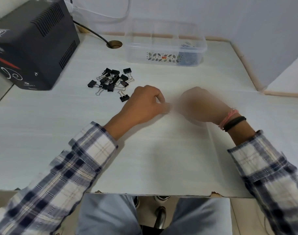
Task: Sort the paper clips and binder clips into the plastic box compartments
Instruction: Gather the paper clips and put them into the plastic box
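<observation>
The left hand pinches at a thin wire clip on the table, fingers curled narrow; the right hand is blurred, grip unclear. The box lies straight ahead, binder clips nearer the left

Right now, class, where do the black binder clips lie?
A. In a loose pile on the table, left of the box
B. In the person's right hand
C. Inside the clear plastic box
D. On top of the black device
A: the black binder clips lie in a loose pile on the table, left of and nearer than the clear plastic box, beside the black device.
</observation>
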